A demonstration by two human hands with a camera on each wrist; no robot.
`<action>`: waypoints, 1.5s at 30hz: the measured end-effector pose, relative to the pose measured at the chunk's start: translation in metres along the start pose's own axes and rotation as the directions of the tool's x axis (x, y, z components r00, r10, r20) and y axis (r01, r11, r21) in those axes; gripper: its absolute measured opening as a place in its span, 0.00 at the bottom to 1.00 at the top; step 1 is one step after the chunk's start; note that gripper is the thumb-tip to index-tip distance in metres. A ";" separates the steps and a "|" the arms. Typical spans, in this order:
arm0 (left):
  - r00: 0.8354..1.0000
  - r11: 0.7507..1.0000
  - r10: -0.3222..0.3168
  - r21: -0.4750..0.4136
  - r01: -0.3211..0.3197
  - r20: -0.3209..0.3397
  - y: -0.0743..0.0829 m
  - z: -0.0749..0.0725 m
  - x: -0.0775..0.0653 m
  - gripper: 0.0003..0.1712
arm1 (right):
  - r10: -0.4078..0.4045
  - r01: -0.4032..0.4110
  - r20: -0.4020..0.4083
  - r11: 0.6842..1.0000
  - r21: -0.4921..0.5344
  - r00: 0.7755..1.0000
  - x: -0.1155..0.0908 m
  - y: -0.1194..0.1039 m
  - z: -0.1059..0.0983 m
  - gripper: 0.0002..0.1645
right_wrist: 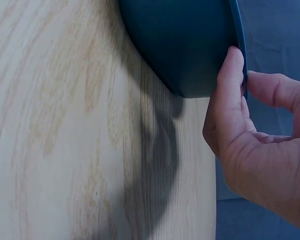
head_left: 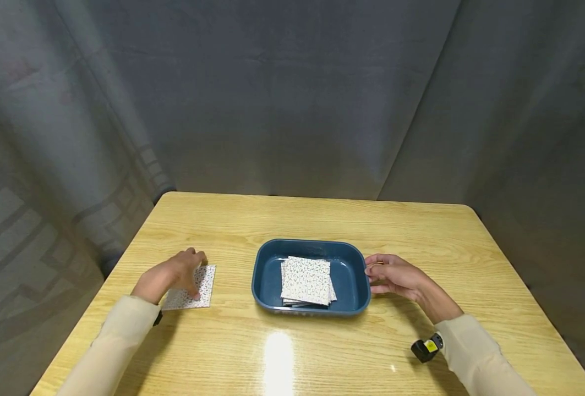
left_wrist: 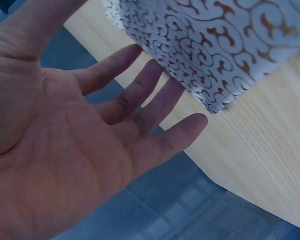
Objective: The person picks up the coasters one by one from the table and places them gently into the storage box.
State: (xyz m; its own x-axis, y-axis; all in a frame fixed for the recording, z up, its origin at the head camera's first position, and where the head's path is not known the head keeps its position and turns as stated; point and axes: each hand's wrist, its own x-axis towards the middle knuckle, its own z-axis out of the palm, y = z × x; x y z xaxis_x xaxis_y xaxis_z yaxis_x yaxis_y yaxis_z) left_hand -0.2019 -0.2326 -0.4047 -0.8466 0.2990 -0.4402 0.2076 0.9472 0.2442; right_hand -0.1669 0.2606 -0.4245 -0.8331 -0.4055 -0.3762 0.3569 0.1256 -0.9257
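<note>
On the left part of the table lies a white square piece with a small scroll pattern (head_left: 205,283), of paper or cloth, I cannot tell which. My left hand (head_left: 173,273) is over it, thumb near its front side, fingers towards its far edge. The left wrist view has the fingers (left_wrist: 162,105) loosely spread, their tips at the edge of the patterned square (left_wrist: 205,50). Mid-table stands a dark blue rectangular tub (head_left: 345,286), holding a slightly uneven stack of similar patterned squares (head_left: 306,280). At its right end my right hand (head_left: 395,278) pinches the rim between thumb and fingers.
The wooden table (head_left: 213,220) has rounded far corners. Grey curtains (head_left: 272,110) hang behind it and at both sides. A small black device with a yellow label (head_left: 427,347) sits at my right wrist.
</note>
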 end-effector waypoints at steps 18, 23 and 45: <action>0.998 0.999 0.053 0.009 -0.053 -0.032 -0.014 -0.001 0.009 0.36 | 0.000 0.000 -0.010 1.000 -0.005 1.000 -0.002 -0.001 0.001 0.19; 0.999 0.999 0.032 -0.042 -0.033 -0.019 -0.019 0.000 0.010 0.37 | -0.006 0.006 -0.007 1.000 -0.001 1.000 -0.002 -0.001 0.001 0.19; 0.977 0.982 0.185 -0.011 -0.187 -0.103 -0.014 -0.027 -0.010 0.14 | 0.000 -0.001 -0.017 1.000 -0.013 1.000 0.001 0.000 0.000 0.20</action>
State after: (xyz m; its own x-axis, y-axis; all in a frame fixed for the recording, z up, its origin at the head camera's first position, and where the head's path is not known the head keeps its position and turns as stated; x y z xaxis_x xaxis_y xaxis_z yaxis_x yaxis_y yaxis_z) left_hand -0.2096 -0.2524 -0.3803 -0.8394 0.4557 -0.2962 0.3570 0.8732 0.3318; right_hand -0.1674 0.2604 -0.4250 -0.8401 -0.3899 -0.3772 0.3521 0.1372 -0.9259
